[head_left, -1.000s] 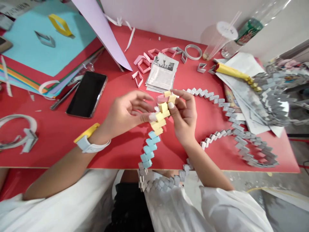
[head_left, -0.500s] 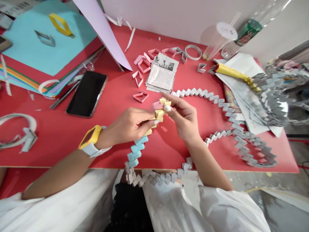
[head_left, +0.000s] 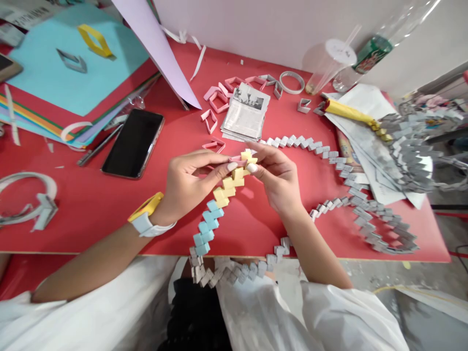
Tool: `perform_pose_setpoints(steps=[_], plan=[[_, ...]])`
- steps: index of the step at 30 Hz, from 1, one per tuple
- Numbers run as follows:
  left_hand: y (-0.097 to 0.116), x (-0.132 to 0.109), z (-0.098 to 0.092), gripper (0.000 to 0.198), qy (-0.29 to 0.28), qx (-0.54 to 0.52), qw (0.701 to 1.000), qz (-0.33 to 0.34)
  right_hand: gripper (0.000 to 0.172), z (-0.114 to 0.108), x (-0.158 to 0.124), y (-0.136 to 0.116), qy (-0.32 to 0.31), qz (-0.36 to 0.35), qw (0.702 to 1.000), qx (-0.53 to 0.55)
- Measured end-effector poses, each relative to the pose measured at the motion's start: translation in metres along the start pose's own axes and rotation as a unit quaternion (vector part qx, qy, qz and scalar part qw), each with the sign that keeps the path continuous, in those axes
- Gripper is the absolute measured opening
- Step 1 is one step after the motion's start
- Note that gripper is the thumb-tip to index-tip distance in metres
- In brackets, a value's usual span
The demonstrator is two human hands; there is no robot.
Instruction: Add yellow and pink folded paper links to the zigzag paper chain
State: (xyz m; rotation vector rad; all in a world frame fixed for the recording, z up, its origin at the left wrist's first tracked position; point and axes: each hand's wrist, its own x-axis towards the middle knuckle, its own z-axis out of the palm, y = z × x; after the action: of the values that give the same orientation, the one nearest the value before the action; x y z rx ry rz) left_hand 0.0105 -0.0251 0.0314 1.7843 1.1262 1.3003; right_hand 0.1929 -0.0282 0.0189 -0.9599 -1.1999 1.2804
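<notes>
My left hand (head_left: 195,183) pinches a pink folded paper link (head_left: 238,160) between thumb and fingertips. My right hand (head_left: 280,175) grips the yellow end of a zigzag paper chain (head_left: 228,184), right beside the pink link. Below the yellow part the chain turns light blue, then grey newsprint, and hangs over the table's front edge across my lap. More of the grey chain (head_left: 310,143) curves over the table to the right. Several pink paper links (head_left: 218,102) lie beyond my hands, around a stack of newspaper pieces (head_left: 245,112).
On the red table (head_left: 109,209), a black phone (head_left: 133,142) lies left of my hands. Coloured paper sheets (head_left: 76,73) and a tape-like ring (head_left: 27,195) are farther left. A lidded plastic cup (head_left: 331,66) and a bottle (head_left: 373,53) stand at the back right.
My left hand has moved from the side of the yellow section up to the pink link, uncovering more yellow chain. My right hand stays on the chain's end.
</notes>
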Motion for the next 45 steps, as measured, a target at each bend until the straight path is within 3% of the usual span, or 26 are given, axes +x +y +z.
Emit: perform_pose_setpoints(steps=[6, 8, 13, 16, 19, 22, 27, 33, 35, 38, 41, 45], plan=[[0.001, 0.003, -0.007, 0.003, -0.006, 0.085, 0.989, 0.119, 0.025, 0.003, -0.003, -0.001, 0.011, -0.055, 0.997, -0.060], [0.004, 0.003, -0.008, 0.007, -0.011, 0.104, 0.986, 0.131, 0.021, 0.004, -0.005, -0.003, 0.015, -0.068, 0.994, -0.086], [0.007, -0.002, -0.004, 0.011, 0.002, 0.100, 0.990, 0.103, 0.023, 0.014, -0.010, -0.003, 0.018, -0.066, 0.987, -0.146], [0.006, -0.007, 0.001, 0.009, 0.050, 0.063, 0.994, 0.071, 0.030, 0.023, -0.012, -0.001, 0.011, -0.025, 0.995, -0.096], [0.005, -0.009, 0.004, 0.011, 0.078, 0.047, 0.994, 0.055, 0.027, 0.029, -0.014, 0.001, 0.050, 0.004, 0.998, -0.031], [0.004, -0.009, 0.003, 0.014, 0.055, 0.044, 0.996, 0.059, 0.024, 0.030, -0.016, 0.001, 0.084, 0.023, 0.996, -0.004], [0.003, -0.002, -0.007, 0.017, 0.004, 0.039, 0.991, 0.127, 0.027, 0.028, -0.016, -0.002, 0.075, 0.019, 0.997, 0.006], [-0.005, 0.015, -0.021, 0.010, -0.079, -0.011, 0.988, 0.136, 0.023, 0.025, -0.016, -0.004, 0.071, -0.018, 0.997, -0.023], [-0.008, 0.019, -0.027, 0.025, -0.098, -0.030, 0.985, 0.140, 0.019, 0.023, -0.014, -0.007, 0.055, -0.018, 0.998, -0.015], [-0.010, 0.022, -0.031, 0.033, -0.117, -0.041, 0.981, 0.148, 0.019, 0.018, -0.009, -0.012, 0.021, 0.010, 1.000, -0.006], [-0.009, 0.019, -0.029, 0.024, -0.112, -0.021, 0.981, 0.158, 0.026, 0.013, -0.005, -0.014, -0.012, 0.062, 0.998, 0.023], [-0.009, 0.015, -0.021, 0.012, -0.102, 0.047, 0.987, 0.114, 0.024, 0.009, -0.002, -0.006, -0.024, 0.136, 0.988, 0.071]])
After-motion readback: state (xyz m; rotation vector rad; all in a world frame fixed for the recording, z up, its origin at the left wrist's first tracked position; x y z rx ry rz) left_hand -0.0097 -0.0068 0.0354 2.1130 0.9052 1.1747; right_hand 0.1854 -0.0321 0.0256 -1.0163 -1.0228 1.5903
